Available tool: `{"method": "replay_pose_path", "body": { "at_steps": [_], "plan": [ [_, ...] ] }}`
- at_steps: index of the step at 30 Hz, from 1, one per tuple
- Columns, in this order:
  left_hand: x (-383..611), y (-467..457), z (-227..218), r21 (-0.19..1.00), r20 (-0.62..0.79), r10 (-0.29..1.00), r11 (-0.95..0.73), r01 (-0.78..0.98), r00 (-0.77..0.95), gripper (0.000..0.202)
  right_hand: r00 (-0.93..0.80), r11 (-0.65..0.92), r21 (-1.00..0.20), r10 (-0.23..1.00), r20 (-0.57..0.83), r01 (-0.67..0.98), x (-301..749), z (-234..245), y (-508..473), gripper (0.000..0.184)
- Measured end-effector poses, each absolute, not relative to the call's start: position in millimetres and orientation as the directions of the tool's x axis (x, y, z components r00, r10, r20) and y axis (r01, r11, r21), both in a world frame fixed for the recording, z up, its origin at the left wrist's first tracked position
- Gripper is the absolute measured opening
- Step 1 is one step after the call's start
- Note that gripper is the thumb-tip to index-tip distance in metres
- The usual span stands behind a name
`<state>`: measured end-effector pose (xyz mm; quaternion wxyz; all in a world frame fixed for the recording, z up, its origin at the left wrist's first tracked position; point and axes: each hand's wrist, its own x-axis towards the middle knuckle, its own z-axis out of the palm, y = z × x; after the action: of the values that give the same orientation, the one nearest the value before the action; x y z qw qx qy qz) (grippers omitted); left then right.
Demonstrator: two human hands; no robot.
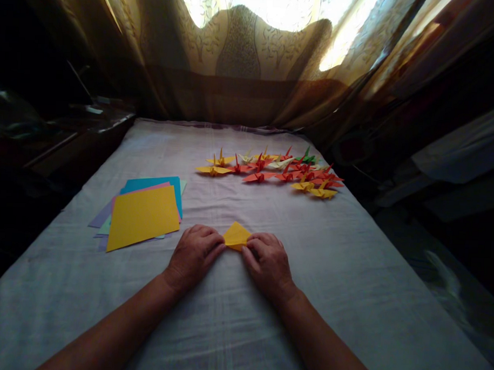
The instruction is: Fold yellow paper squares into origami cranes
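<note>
A small folded piece of yellow origami paper lies on the cloth between my hands, its upper corner pointing away from me. My left hand pinches its left corner between thumb and fingers. On the opposite side, my right hand grips the right corner the same way. A crease runs across the paper from one hand to the other. Fingertips cover both side corners.
A stack of coloured paper sheets, topped by a yellow sheet, lies to the left. Several folded paper cranes in red, yellow, white and green stand at the back right. Behind the cloth-covered surface hangs a patterned curtain.
</note>
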<state>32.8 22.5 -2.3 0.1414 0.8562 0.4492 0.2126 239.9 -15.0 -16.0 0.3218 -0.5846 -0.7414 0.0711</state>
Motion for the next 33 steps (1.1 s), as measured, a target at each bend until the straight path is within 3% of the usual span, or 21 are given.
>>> {"method": "replay_pose_path", "body": {
  "at_steps": [7, 17, 23, 26, 33],
  "plan": [
    [42, 29, 8, 0.364, 0.143, 0.861, -0.504, 0.784, 0.487, 0.013, -0.049, 0.193, -0.450, 0.949, 0.312, 0.872, 236, -11, -12, 0.013],
    [50, 28, 11, 0.282, 0.123, 0.883, -0.468, 0.837, 0.452, 0.014, -0.035, 0.169, -0.427, 0.952, 0.304, 0.889, 234, -10, -12, 0.011],
    [49, 28, 11, 0.293, 0.121, 0.884, -0.467, 0.834, 0.452, 0.012, -0.033, 0.182, -0.429, 0.943, 0.332, 0.885, 235, -13, -12, 0.002],
    [49, 28, 10, 0.305, 0.114, 0.885, -0.463, 0.832, 0.451, 0.012, -0.035, 0.197, -0.443, 0.937, 0.348, 0.874, 235, -14, -12, 0.010],
    [45, 31, 7, 0.374, 0.085, 0.895, -0.436, 0.818, 0.438, 0.008, -0.034, 0.158, -0.436, 0.960, 0.278, 0.886, 233, -9, -12, 0.005]
  ]
}}
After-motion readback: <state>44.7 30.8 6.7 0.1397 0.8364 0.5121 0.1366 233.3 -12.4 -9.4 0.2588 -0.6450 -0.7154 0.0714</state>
